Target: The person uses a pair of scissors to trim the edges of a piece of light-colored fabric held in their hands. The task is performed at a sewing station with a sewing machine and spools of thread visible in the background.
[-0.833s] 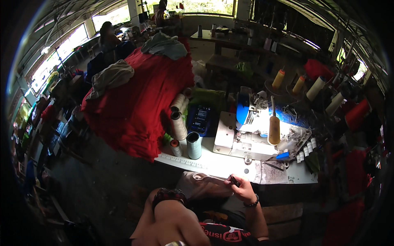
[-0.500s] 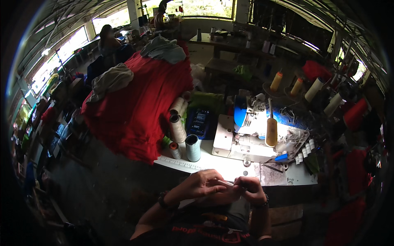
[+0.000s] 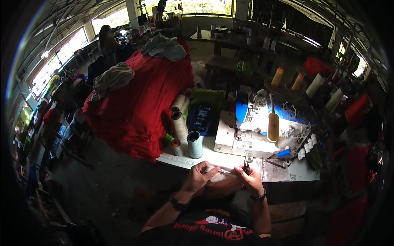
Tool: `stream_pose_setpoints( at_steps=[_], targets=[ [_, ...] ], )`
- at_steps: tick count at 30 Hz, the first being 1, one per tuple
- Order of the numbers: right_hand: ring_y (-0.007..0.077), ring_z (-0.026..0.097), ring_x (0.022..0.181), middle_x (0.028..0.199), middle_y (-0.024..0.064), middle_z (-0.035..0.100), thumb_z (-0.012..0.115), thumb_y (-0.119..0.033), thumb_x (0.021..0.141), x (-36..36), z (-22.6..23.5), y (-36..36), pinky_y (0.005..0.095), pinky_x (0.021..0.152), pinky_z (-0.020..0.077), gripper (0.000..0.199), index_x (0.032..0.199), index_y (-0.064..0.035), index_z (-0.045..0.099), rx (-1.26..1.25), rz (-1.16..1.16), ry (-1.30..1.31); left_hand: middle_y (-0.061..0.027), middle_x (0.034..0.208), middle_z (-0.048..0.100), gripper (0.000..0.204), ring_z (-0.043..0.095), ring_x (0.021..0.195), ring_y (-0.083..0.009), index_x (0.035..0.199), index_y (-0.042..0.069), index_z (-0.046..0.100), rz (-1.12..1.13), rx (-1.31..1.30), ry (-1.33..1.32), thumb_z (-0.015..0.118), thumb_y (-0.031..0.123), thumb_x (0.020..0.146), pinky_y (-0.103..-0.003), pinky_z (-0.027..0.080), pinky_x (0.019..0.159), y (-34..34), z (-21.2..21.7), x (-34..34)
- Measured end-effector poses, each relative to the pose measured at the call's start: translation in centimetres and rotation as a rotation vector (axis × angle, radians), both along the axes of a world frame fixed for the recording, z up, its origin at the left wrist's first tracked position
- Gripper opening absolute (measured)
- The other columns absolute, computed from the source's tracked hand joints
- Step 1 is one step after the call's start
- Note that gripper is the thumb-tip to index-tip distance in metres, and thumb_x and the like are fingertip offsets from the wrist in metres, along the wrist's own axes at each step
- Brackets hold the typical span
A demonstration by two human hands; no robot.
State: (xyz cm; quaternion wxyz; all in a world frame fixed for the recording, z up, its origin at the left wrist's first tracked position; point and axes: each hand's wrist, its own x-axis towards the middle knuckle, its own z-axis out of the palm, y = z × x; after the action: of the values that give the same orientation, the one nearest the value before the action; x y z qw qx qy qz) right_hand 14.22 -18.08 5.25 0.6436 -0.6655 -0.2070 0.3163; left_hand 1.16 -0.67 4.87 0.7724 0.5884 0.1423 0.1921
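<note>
The person is wearing a black top. Red lettering is running across its front, appearing inverted, and a printed figure in white and blue is adorning the fabric just beside it. A broad, dark band is encircling the left wrist; a dark beaded bracelet is encircling the right. The left hand and right hand are appearing bare.

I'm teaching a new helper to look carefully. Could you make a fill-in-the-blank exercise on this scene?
The dark snips are in the person's ____ hand.
The largest heap of cloth is coloured ____.
In the picture, the light blue thread cone stands to the ____ of the sewing machine.

Missing words: right; red; left.
</note>
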Motion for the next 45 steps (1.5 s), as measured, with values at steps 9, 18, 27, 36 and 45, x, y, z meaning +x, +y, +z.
stream_pose_setpoints(
  at_steps=[9, 18, 27, 36, 45],
  targets=[
    [0.0043, 0.051, 0.063, 0.072, -0.0035, 0.060, 0.066, -0.011, 0.087, 1.1, -2.5, 0.2, 0.0210, 0.056, 0.0413, 0.011, 0.083, -0.0004, 0.064, 0.046, -0.123, -0.183, 0.0011, 0.082, 0.060, 0.011, 0.052, 0.072, -0.0028, 0.093, 0.003, 0.058, 0.068, -0.177, -0.027, 0.065, 0.009, 0.088, -0.018, 0.044, 0.066, -1.0, -2.6, 2.6],
    [0.0048, 0.042, 0.074, 0.081, -0.0051, 0.047, 0.068, -0.008, 0.085, 2.5, -6.0, 2.4, 0.0215, 0.065, 0.0378, 0.015, 0.082, -0.0068, 0.053, 0.145, -0.287, 0.057, -0.0065, 0.095, 0.063, 0.022, 0.060, 0.084, -0.0103, 0.099, 0.002, 0.054, 0.004, -0.345, -0.022, 0.062, -0.009, 0.081, -0.023, 0.048, 0.079, -0.6, -4.3, 4.2],
    [0.0055, 0.045, 0.070, 0.077, -0.0026, 0.054, 0.067, -0.014, 0.086, 2.9, -8.0, 2.5, 0.0221, 0.064, 0.0406, 0.019, 0.093, -0.0003, 0.057, 0.083, -0.278, 0.069, -0.0079, 0.097, 0.063, 0.029, 0.061, 0.087, -0.0114, 0.105, 0.000, 0.053, 0.040, -0.317, -0.011, 0.065, -0.008, 0.080, -0.025, 0.050, 0.080, -0.8, -4.3, 4.6],
    [0.0043, 0.047, 0.075, 0.082, -0.0028, 0.056, 0.070, -0.014, 0.084, 1.7, -6.4, 3.4, 0.0227, 0.063, 0.0407, 0.020, 0.095, -0.0009, 0.059, 0.178, -0.214, 0.070, -0.0039, 0.094, 0.063, 0.019, 0.057, 0.084, -0.0082, 0.101, -0.002, 0.059, 0.053, -0.180, 0.092, 0.067, 0.004, 0.084, -0.023, 0.048, 0.077, -0.6, -5.1, 4.6],
    [0.0038, 0.047, 0.065, 0.075, -0.0044, 0.055, 0.071, -0.011, 0.083, -1.0, -4.4, 2.6, 0.0203, 0.056, 0.0397, 0.013, 0.086, -0.0042, 0.060, 0.111, 0.023, 0.165, 0.0021, 0.082, 0.061, 0.008, 0.052, 0.072, -0.0044, 0.091, 0.002, 0.063, 0.212, -0.106, -0.034, 0.063, 0.009, 0.089, -0.020, 0.043, 0.067, 0.8, -7.5, 4.7]
  ],
)
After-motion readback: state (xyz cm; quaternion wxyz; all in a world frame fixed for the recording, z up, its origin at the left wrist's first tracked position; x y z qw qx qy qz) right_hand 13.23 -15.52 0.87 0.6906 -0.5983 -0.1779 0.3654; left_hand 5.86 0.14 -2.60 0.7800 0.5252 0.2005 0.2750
